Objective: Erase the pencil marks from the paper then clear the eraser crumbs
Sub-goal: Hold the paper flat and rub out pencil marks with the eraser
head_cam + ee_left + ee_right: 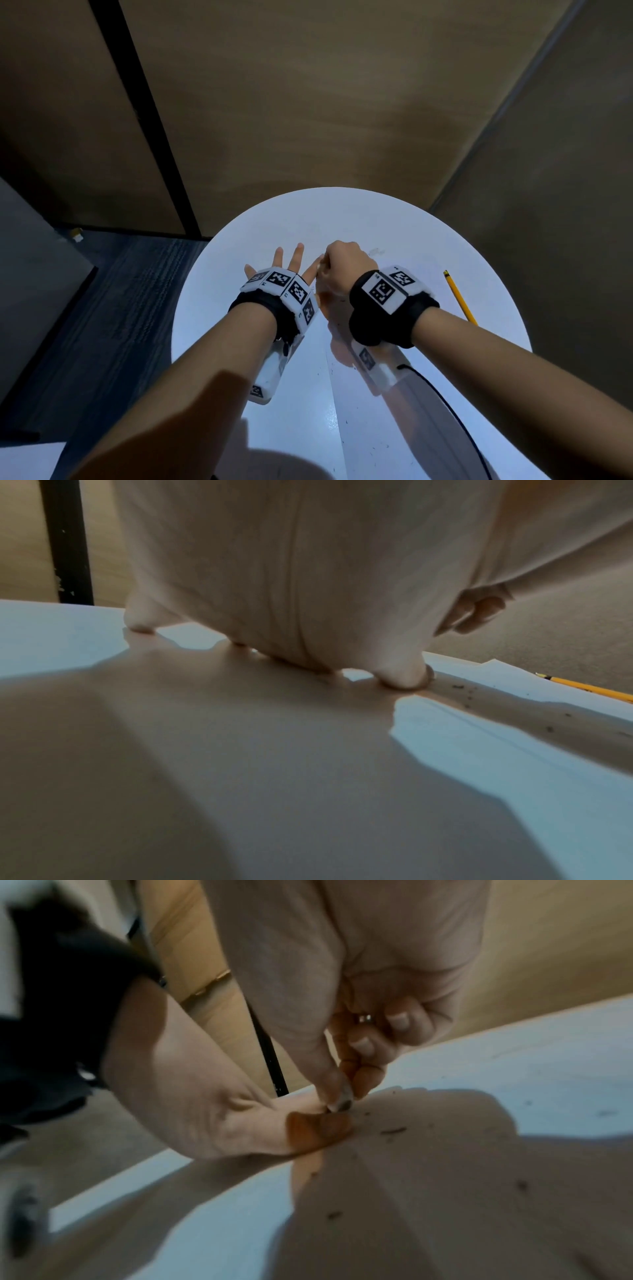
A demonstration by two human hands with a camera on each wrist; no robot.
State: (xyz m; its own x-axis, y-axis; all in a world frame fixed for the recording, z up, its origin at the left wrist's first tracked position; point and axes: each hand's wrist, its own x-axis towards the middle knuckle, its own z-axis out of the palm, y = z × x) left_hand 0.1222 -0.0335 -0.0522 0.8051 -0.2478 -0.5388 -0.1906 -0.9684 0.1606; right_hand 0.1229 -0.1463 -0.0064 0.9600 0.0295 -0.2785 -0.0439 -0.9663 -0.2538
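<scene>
paper [373, 407]: white sheet lying flat on the white round table, lower centre of the head view, its long left edge running up toward the hands
eraser [341, 1103]: small, dark-smudged tip, just visible at frame centre of the right wrist view, touching the sheet
crumbs [394, 1130]: dark specks and short curls scattered over the sheet, right of centre

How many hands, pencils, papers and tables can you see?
Hands: 2, the left hand pressing flat and the right hand pinching a small eraser
Pencils: 1, the yellow pencil
Papers: 1, the paper
Tables: 1, the round white table
Total: 5
</scene>
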